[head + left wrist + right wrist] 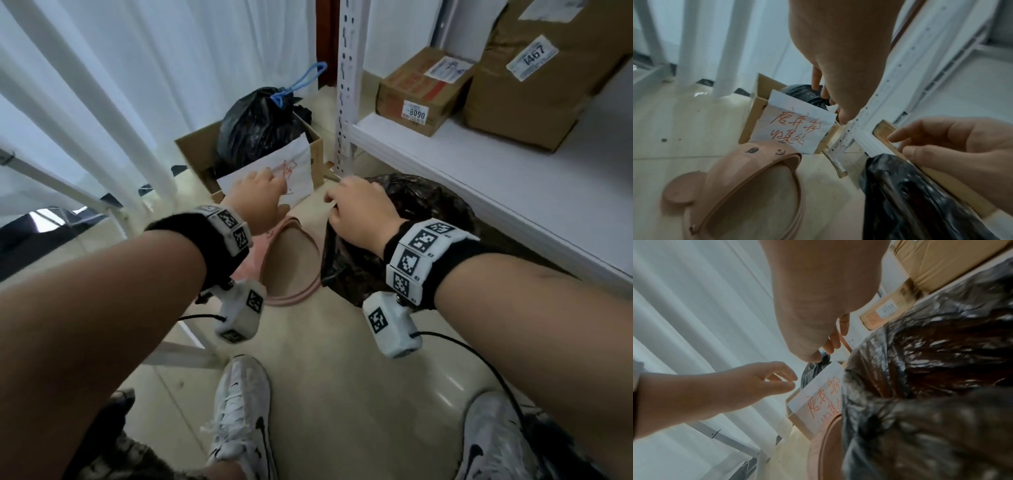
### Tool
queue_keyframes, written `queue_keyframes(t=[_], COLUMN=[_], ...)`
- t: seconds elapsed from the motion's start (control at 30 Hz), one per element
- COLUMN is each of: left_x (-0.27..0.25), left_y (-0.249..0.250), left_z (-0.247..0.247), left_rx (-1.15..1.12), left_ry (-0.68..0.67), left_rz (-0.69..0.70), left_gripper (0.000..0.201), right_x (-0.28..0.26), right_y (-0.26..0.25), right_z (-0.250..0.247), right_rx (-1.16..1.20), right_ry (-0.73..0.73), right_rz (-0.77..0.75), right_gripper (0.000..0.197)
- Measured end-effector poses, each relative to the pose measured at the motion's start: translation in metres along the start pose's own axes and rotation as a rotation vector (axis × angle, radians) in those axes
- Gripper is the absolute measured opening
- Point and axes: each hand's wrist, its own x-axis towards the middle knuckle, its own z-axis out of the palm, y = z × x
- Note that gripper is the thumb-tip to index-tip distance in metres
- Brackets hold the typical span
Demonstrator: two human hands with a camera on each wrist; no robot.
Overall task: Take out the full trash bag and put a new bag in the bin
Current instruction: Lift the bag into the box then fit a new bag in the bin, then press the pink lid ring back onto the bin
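The pink bear-faced bin (294, 270) (748, 183) stands on the floor between my arms, and its inside looks bare. Just right of it, my right hand (346, 202) (906, 146) (830, 344) grips the gathered top of the full black trash bag (421, 219) (910, 203) (931, 386). The bag hangs from that hand, outside the bin. My left hand (265, 190) (826, 97) (781, 379) hovers above the bin's far rim with loosely curled fingers and holds nothing.
Behind the bin, a cardboard box (195, 150) holds another tied black bag (257, 126) with a blue drawstring and a white sign (795, 125) in red writing. A white metal shelf (479, 178) with parcels is at the right. White curtains hang at the left.
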Motion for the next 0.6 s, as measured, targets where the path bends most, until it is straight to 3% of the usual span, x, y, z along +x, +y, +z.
queue_keyframes(t=[0.3, 0.4, 0.6], left_x=[0.002, 0.013, 0.035], left_y=[-0.032, -0.027, -0.028], left_z=[0.084, 0.103, 0.139], left_rx=[-0.177, -0.172, -0.112], left_ry=[-0.214, -0.269, -0.348], left_rz=[-0.289, -0.309, -0.351], left_gripper=[0.049, 0.051, 0.079], right_x=[0.042, 0.052, 0.058], right_y=[-0.012, -0.009, -0.007], right_z=[0.044, 0.055, 0.069], right_rx=[-0.015, -0.045, -0.072], right_ry=[-0.117, -0.115, -0.084], right_rz=[0.06, 0.037, 0.046], right_gripper=[0.028, 0.028, 0.026])
